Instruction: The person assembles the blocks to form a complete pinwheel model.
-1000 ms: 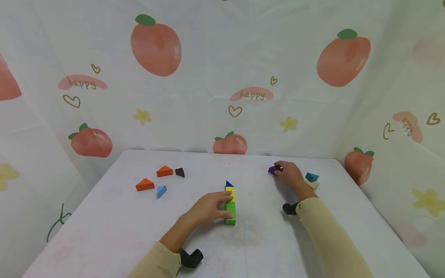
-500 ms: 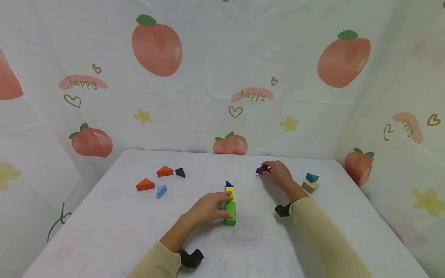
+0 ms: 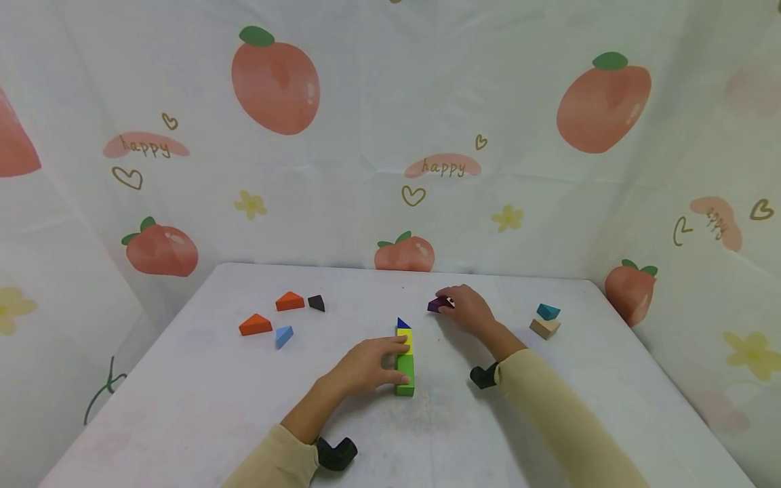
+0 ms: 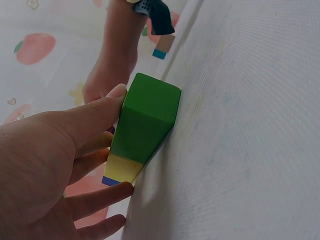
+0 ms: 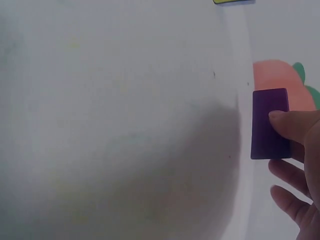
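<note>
On the table a row runs away from me: a green block [image 3: 405, 390], a yellow block [image 3: 405, 332] and a dark blue triangular block [image 3: 403, 324] at the far end. My left hand [image 3: 361, 366] rests on the row, its thumb touching the green block and fingers spread over the yellow part. The left wrist view shows the green block [image 4: 150, 107] close up beside the thumb. Right of the row's far end, my right hand [image 3: 472, 313] pinches a purple block [image 3: 434, 305] between thumb and fingers. Its flat rectangular face shows in the right wrist view.
At the left lie two orange triangular blocks [image 3: 255, 324], a black block [image 3: 316, 303] and a light blue triangular block [image 3: 283, 336]. To the right, a teal triangular block [image 3: 548, 312] is by a plain wooden block [image 3: 545, 328]. A printed cloth [image 3: 342, 190] hangs behind the table.
My right hand has carried the purple block leftward, away from the teal and wooden blocks and closer to the row. The left hand has stayed in place on the row.
</note>
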Motion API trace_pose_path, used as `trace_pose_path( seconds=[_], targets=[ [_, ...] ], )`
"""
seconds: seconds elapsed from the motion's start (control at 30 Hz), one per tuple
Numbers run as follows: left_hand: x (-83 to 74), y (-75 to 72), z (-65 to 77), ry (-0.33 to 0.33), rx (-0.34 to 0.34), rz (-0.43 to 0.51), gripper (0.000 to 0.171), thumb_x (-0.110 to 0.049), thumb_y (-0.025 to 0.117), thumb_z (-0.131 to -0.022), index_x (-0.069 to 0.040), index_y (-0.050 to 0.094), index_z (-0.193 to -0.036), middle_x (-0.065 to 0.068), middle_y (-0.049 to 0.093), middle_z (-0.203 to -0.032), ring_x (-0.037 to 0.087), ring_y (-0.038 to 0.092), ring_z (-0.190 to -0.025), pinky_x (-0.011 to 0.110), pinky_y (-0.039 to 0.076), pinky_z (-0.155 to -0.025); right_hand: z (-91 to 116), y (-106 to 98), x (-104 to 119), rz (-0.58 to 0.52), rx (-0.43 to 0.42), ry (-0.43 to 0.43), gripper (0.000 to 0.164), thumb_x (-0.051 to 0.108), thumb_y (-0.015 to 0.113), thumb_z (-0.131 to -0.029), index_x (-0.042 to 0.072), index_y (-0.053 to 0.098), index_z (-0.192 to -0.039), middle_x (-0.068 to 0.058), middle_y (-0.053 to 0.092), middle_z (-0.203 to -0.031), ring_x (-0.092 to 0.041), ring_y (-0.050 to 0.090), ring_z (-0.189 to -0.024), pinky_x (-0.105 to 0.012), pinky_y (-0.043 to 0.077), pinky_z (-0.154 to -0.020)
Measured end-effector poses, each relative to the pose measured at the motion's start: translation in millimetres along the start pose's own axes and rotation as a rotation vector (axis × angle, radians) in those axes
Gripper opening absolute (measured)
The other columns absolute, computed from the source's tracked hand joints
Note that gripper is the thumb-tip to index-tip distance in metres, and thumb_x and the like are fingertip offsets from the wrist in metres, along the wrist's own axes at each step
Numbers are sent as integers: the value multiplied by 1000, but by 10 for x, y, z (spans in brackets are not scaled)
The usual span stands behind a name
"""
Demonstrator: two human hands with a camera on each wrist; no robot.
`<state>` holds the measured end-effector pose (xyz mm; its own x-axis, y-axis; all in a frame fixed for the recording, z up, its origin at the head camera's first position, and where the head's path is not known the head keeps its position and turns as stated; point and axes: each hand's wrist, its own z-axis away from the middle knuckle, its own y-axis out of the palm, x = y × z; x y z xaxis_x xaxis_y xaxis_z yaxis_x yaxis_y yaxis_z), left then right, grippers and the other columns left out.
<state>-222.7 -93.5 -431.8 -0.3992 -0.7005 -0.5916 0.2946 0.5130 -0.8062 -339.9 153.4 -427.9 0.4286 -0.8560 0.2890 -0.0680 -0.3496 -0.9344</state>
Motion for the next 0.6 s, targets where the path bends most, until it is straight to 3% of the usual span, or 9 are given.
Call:
trace_pose_path(
  seconds=[0.6],
  targets=[
    [20,15,-11,5,-4,-5,62,-45,75,-83,-17,59,-136,-8,50,-143,21,42,-135,44,36,-108,39,130,235,-8,28,-64,29,18,75,-87,12,70,-116,-5,69,-110,-20,58,-95,-37,51,-85]
  ],
)
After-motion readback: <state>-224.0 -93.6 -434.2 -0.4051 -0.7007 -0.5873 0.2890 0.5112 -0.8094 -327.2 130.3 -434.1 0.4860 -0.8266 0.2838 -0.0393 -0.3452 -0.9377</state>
